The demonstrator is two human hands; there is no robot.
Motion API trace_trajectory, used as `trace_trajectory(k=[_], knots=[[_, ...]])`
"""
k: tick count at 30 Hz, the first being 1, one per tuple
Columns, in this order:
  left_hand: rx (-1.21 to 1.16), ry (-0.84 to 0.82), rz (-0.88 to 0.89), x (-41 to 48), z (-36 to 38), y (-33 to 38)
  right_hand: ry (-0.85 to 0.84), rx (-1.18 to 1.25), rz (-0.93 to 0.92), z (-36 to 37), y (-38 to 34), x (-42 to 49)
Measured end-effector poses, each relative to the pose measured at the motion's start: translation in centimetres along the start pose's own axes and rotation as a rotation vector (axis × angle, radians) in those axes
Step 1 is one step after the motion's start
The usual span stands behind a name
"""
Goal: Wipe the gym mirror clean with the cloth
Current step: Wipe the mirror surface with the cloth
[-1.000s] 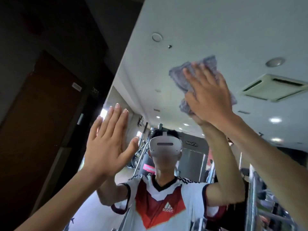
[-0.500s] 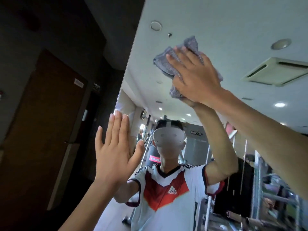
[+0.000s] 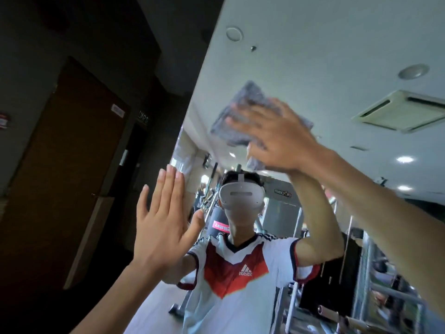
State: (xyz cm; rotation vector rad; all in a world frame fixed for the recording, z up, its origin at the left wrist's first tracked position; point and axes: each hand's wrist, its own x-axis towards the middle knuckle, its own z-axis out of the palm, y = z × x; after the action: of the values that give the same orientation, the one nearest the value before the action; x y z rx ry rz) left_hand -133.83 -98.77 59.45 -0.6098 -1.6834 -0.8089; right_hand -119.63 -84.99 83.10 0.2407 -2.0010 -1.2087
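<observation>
The right hand [image 3: 277, 138] lies flat on the single grey cloth [image 3: 243, 109], fingers straight and spread, pressing it against the upper part of the gym mirror [image 3: 313, 44]. The cloth is between palm and glass, its bunched corner showing above the fingertips and a small fold showing below the heel of the hand. The left hand [image 3: 161, 227] holds nothing; its palm is flat against the glass near the mirror's left edge, lower down, fingers straight and close together. In the reflection, a white and red jersey [image 3: 231, 285] carries the adidas logo reversed. A red label [image 3: 221, 227] on a punching bag and a grey sign [image 3: 283, 193] behind it bear mirrored letters too blurred to read. One brown door [image 3: 72, 165] stands left of the mirror, and its small plate is illegible.
</observation>
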Motion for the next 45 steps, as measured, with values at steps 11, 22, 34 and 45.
trace_trajectory(k=[11,22,34,45], knots=[[0.018,-0.003,-0.035,-2.6,0.1,-0.6,0.070,-0.009,-0.121,3.1,-12.7,-2.1],[0.008,0.035,-0.048,-2.8,0.3,-0.4,0.205,-0.016,0.465,2.9,-12.6,1.5],[0.048,0.001,-0.033,-2.8,-0.1,-0.2,0.246,-0.004,0.552,2.5,-7.6,0.0],[0.064,-0.066,-0.033,-3.4,-0.6,0.2,0.124,-0.032,0.113,3.5,-8.3,-10.0]])
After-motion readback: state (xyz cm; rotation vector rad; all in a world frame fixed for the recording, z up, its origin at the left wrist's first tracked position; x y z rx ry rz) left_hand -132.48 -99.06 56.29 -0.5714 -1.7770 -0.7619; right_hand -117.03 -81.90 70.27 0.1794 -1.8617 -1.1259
